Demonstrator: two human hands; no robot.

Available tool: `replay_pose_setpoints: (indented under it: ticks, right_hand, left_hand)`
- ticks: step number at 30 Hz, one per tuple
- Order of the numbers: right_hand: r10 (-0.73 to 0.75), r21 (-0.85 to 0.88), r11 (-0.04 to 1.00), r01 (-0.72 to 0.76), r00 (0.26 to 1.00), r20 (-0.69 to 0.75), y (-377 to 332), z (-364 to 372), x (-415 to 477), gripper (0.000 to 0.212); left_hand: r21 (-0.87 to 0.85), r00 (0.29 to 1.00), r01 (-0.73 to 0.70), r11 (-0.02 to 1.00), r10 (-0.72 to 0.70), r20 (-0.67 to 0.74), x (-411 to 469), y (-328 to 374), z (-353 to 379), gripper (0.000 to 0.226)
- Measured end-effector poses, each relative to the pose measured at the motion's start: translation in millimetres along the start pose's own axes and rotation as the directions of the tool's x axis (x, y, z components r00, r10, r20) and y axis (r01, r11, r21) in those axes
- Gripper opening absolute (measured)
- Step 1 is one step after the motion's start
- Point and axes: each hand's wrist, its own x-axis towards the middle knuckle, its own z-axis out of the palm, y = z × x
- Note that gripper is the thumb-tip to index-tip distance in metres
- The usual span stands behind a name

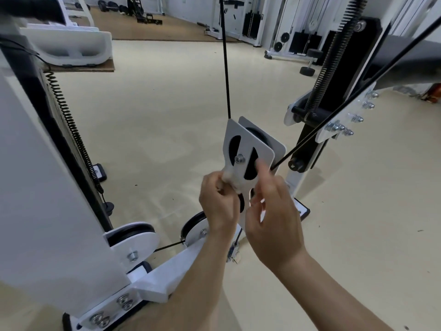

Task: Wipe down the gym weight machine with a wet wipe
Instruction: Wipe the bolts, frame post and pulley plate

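Both hands are at the pulley bracket, which hangs on the cable just ahead of me, its long axis nearly upright. My left hand bunches the wet wipe against the lower left corner, so the rest of the plate lies upward from it. My right hand touches the right edge, but it is blurred and I cannot tell if it grips.

Floor: pale cream, smooth, a few dark specks at right. Upper centre: brown mat under dumbbells and a black stand. Upper right: white cable stations with black weight stacks along a pale wall. Upper left: white moulded base on a second brown mat. Light even, diffuse.
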Motion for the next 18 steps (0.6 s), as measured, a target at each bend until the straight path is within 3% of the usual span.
replay_pose_setpoints:
  ticks: [4, 5, 7, 9, 18]
  right_hand:
    - [-0.018, -0.021, 1.000, 0.018, 0.999, -0.037, 6.1, 9.4, -12.5, 0.049]
    - [0.015, -0.007, 1.000, -0.015, 0.999, -0.046, 7.9, 11.6, -11.3, 0.048]
    - [0.105, 0.030, 0.994, -0.103, 0.993, -0.049, 11.4, 14.6, -10.9, 0.042]
    - [0.166, 0.025, 0.986, -0.166, 0.986, -0.019, 16.5, 14.6, -16.9, 0.034]
    - [0.298, -0.046, 0.954, -0.295, 0.932, 0.207, 22.9, 14.6, -33.2, 0.033]
  left_hand:
    - [0.070, 0.973, -0.223, 0.972, 0.218, 0.082, -33.3, -6.0, 0.0, 0.017]
    - [0.064, 0.980, -0.193, 0.979, 0.189, 0.061, -28.0, -7.3, 0.7, 0.015]
    - [-0.041, 0.998, 0.002, 0.999, -0.004, -0.056, -3.5, -7.3, 0.6, 0.020]
    - [-0.128, 0.974, 0.168, 0.978, -0.184, -0.129, 22.5, -5.0, -1.5, 0.025]
    - [0.055, 1.000, 0.028, 0.998, -0.027, -0.013, 7.8, -2.9, 7.2, 0.034]
